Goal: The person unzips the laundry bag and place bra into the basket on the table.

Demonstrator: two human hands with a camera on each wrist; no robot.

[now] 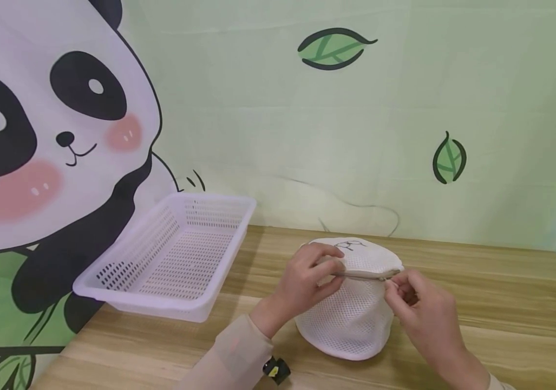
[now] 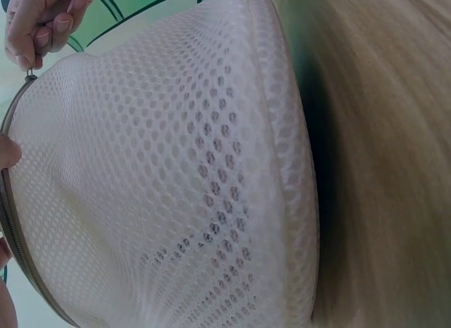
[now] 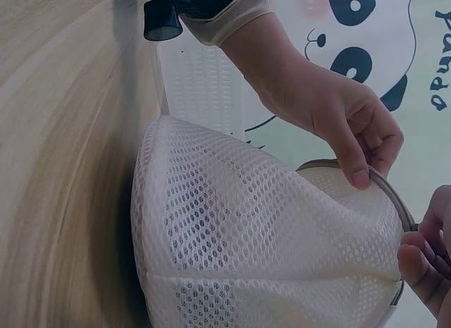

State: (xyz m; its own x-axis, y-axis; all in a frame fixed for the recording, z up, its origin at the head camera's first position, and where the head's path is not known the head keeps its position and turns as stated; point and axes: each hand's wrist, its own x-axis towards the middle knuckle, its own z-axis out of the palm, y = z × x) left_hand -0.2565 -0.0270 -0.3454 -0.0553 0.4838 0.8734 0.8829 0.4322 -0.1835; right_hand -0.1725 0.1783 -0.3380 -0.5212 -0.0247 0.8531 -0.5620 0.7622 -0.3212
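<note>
A white mesh laundry bag stands on the wooden table, its top panel bearing a small dark drawing. A brown-grey zipper runs along the upper edge, facing me. My left hand pinches the zipper edge left of its middle; in the right wrist view the thumb presses on the zipper tape. At the zipper's right end, my right hand pinches the small metal pull, seen in the left wrist view. Whatever lies inside the bag cannot be made out through the mesh.
A white perforated plastic basket sits on the left of the wooden table. Behind the table hangs a green cloth backdrop with a panda and leaves. A black device is at my left sleeve.
</note>
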